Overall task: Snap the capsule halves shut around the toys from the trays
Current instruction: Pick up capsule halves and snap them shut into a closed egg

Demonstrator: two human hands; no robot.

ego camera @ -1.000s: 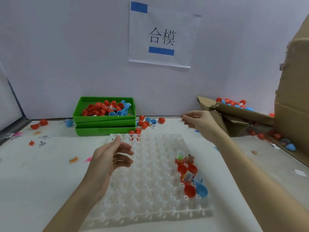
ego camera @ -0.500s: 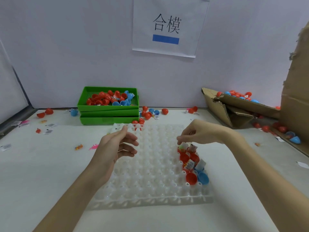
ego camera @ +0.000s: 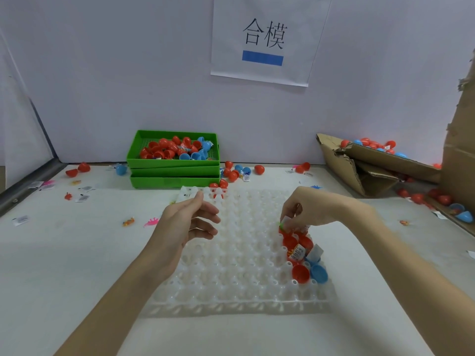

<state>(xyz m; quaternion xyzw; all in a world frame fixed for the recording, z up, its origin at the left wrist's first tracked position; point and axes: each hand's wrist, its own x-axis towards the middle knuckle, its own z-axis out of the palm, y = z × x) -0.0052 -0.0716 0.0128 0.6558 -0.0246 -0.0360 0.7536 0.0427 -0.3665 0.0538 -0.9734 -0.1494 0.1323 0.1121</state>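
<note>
Right hand (ego camera: 312,209): fingertips pinched a small toy packet (ego camera: 287,223) over the red capsule halves (ego camera: 295,242) at the white tray's (ego camera: 239,299) right side. Left hand (ego camera: 185,222): loosely open, empty, above the tray.

Left hand (ego camera: 186,222) hovers loosely curled; right hand (ego camera: 311,209) fingers (ego camera: 289,217) pinch downward

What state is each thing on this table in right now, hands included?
Left hand: open, fingers relaxed, holding nothing, above the clear tray.
Right hand: pinching a small toy packet over a red capsule half.
Clear pocket tray: mostly unfilled; capsule halves sit along its right side, uncapped.
Green trays: stacked; the top one holds red and blue capsule halves.
Cardboard box: torn, lying open.
</note>
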